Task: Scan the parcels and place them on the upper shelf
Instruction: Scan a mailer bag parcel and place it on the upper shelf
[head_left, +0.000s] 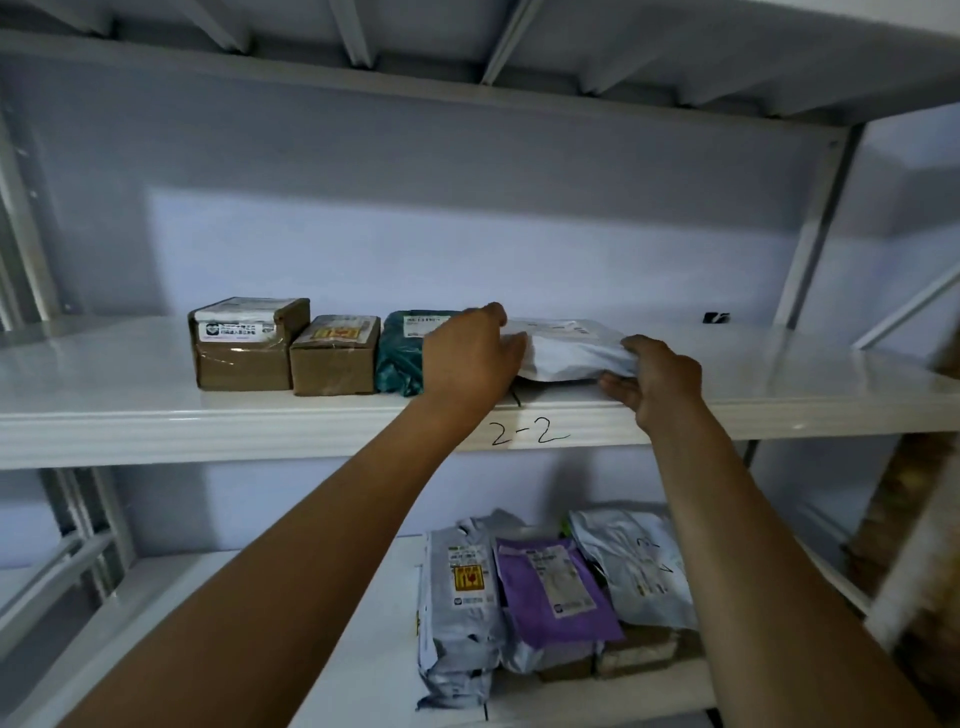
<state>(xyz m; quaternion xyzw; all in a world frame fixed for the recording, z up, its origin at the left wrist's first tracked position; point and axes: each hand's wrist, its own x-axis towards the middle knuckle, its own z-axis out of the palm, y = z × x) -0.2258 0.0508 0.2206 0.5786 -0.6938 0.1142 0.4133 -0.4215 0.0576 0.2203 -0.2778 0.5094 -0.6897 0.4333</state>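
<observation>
While left hand (467, 358) and right hand (657, 379) grip it, parcel (566, 353) touches shelf (156, 379)

On the upper shelf (130, 405) in mid-frame, a large box (244, 348), a small box (335, 358), a bag (400, 353) and a flat mailer (566, 351) sit in a row, left to right, with the left hand (467, 358) and right hand (654, 379) at the mailer's two ends. On the lower shelf (363, 649) at lower right, three mailers (553, 587) lie side by side over boxes (639, 652).
</observation>
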